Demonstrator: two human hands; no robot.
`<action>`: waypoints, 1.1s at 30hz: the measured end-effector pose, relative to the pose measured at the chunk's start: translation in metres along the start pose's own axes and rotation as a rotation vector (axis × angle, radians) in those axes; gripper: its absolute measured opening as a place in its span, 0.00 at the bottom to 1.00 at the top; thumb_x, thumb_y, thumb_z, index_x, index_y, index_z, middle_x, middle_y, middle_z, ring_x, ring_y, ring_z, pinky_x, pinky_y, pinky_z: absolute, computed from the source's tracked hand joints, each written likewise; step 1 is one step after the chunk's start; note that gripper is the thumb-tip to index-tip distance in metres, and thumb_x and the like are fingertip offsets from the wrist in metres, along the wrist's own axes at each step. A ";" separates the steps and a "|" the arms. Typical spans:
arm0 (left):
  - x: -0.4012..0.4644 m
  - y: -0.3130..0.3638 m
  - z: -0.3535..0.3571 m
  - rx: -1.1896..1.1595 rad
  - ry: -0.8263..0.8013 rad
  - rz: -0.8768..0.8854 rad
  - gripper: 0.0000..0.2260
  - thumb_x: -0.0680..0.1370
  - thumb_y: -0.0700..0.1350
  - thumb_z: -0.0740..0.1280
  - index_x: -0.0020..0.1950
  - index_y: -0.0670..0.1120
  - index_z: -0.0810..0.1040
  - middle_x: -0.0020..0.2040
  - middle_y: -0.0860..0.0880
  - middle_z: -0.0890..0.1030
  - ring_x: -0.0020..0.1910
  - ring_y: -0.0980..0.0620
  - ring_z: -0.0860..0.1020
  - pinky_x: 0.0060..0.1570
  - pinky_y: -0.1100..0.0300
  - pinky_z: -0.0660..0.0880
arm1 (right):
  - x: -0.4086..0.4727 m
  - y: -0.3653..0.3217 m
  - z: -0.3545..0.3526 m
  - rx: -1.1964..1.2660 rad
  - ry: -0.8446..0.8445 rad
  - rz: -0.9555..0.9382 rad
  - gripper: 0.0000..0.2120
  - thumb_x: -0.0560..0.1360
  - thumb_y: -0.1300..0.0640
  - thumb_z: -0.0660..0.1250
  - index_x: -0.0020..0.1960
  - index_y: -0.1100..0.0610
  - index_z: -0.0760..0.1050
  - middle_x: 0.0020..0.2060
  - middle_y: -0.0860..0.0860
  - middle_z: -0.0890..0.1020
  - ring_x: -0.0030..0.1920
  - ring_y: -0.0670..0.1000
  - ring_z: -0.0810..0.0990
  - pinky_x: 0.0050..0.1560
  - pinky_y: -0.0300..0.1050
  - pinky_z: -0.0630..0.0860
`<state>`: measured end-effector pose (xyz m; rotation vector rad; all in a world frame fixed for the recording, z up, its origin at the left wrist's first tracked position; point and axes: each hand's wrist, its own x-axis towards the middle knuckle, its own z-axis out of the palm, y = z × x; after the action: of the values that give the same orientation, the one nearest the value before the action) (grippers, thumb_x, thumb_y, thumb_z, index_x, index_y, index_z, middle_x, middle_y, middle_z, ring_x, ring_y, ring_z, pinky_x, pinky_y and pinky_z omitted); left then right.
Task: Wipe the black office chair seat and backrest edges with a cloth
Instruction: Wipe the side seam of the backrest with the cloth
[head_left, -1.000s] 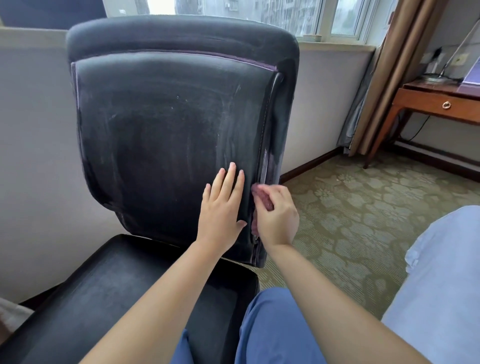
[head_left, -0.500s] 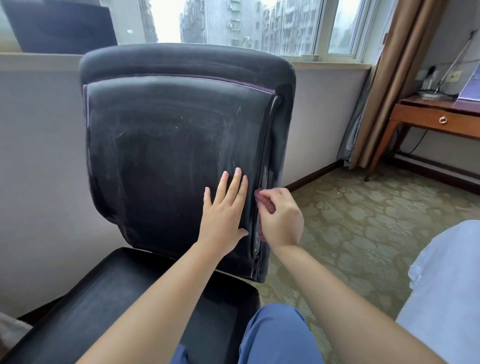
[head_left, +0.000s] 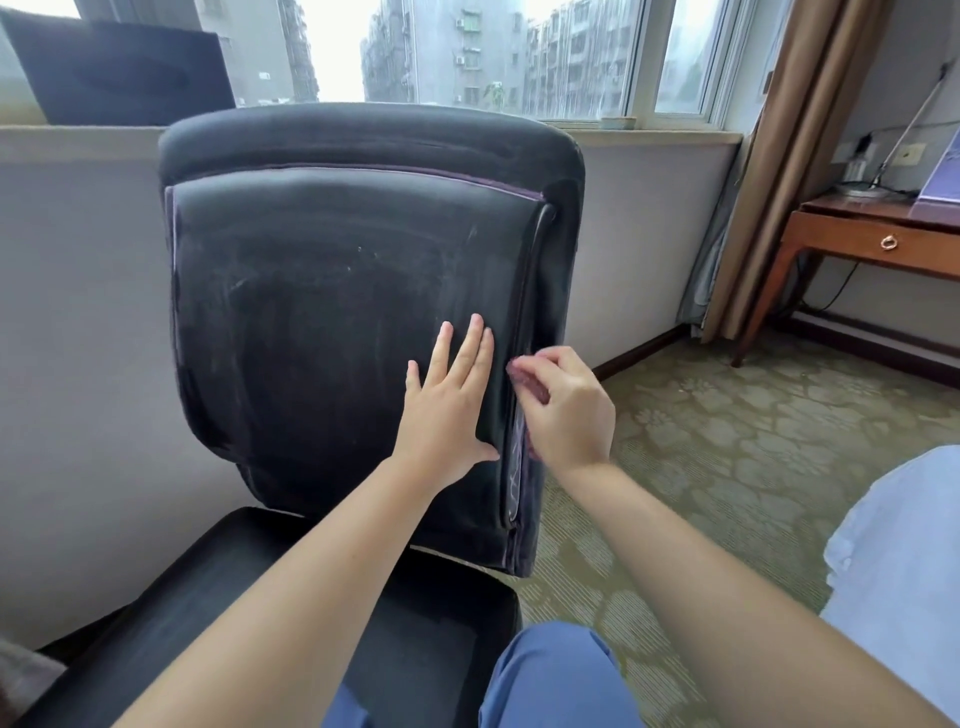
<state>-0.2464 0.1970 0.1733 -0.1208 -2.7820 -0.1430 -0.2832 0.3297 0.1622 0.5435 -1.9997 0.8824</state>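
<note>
The black office chair's backrest (head_left: 332, 322) stands upright before me, streaked with dust, its seat (head_left: 171, 623) below at the lower left. My left hand (head_left: 449, 410) presses flat with straight fingers on the backrest panel near its right seam. My right hand (head_left: 563, 410) pinches a small dark reddish cloth (head_left: 527, 382) and holds it against the backrest's right edge seam (head_left: 524, 312), about halfway up. Most of the cloth is hidden by my fingers.
A grey wall and a window sill (head_left: 649, 136) lie behind the chair. A wooden desk (head_left: 872, 244) stands at the right by a brown curtain (head_left: 795, 156). Patterned carpet (head_left: 727, 441) covers the floor, and pale blue bedding (head_left: 904, 571) sits at the lower right. My blue-trousered knee (head_left: 550, 675) is by the seat.
My right hand has slid the cloth up along the right edge seam. My left hand has moved up a little with it, and the view has tilted upward.
</note>
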 end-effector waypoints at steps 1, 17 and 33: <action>0.000 0.000 -0.001 -0.006 0.008 0.005 0.56 0.68 0.56 0.75 0.77 0.48 0.35 0.73 0.56 0.28 0.76 0.48 0.33 0.73 0.41 0.47 | 0.010 -0.002 -0.001 -0.001 0.006 -0.007 0.02 0.72 0.57 0.72 0.44 0.54 0.83 0.40 0.47 0.80 0.38 0.47 0.79 0.32 0.36 0.72; 0.011 -0.006 -0.010 0.020 0.045 0.036 0.55 0.67 0.63 0.72 0.77 0.48 0.36 0.71 0.57 0.27 0.75 0.51 0.33 0.72 0.39 0.48 | 0.025 0.004 0.001 -0.057 -0.045 -0.172 0.04 0.73 0.57 0.70 0.45 0.55 0.83 0.40 0.49 0.80 0.38 0.50 0.79 0.30 0.41 0.76; 0.033 -0.004 -0.029 0.061 0.026 0.026 0.59 0.64 0.66 0.72 0.76 0.46 0.33 0.71 0.55 0.26 0.75 0.51 0.32 0.73 0.39 0.46 | 0.060 0.005 -0.006 -0.023 0.009 -0.161 0.09 0.76 0.56 0.64 0.49 0.58 0.82 0.44 0.53 0.79 0.40 0.53 0.79 0.37 0.42 0.77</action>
<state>-0.2680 0.1917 0.2117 -0.1382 -2.7548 -0.0531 -0.3152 0.3350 0.2136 0.6757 -1.9258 0.7612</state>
